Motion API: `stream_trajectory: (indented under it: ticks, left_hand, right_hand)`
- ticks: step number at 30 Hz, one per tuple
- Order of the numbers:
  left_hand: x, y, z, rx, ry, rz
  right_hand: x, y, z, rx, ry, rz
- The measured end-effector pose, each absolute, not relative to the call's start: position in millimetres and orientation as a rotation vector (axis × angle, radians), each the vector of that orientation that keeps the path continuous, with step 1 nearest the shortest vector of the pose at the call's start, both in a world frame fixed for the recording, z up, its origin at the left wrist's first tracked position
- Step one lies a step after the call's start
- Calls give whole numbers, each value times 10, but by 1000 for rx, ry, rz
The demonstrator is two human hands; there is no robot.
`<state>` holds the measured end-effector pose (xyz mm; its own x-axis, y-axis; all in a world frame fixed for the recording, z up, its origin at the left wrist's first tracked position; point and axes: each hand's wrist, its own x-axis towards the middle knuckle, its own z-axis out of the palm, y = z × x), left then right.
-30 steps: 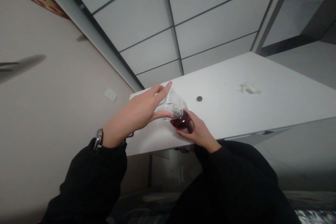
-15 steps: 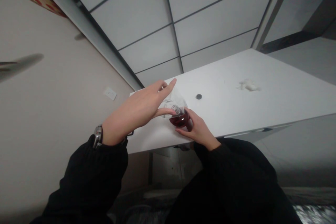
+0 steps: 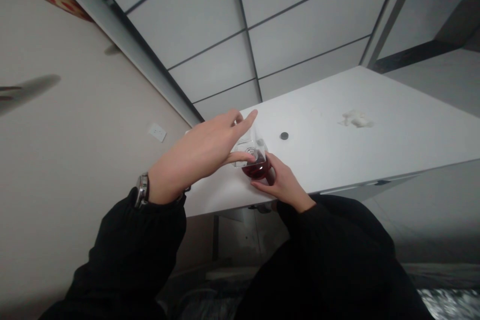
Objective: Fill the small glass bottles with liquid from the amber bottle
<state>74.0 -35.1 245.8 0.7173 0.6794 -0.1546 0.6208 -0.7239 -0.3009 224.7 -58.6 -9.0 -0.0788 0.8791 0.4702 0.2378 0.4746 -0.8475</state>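
A small round glass flask with dark red liquid stands near the front left corner of a white table. My right hand wraps around its lower right side. My left hand lies over the top of it, thumb on the flask's mouth, forefinger stretched out, with a clear piece of film or glass under the fingers. What exactly the left hand presses is partly hidden. Both sleeves are black; a watch sits on my left wrist.
A small black round cap lies on the table behind the flask. A crumpled white tissue lies farther right. A beige wall with a socket is at the left; the table's front edge runs just under my hands.
My left hand has slid a little to the right over the flask's top, forefinger reaching farther. The flask and my right hand have stayed in place.
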Motion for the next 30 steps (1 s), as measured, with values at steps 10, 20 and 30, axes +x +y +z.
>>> stream_trajectory:
  ticks: [10,20,30]
  left_hand:
    - [859,-408,2500,-2617,-1035,459]
    - [902,-439,2530,-2550,-1005,526]
    - [868,-433,2529,-2622,-999,437]
  right_hand:
    - [2238,-589,-70,-1007,-1578,754]
    - [2239,-591,-36,-1004,-1581,757]
    - [2231,-594,-20,-1014,-1566,764]
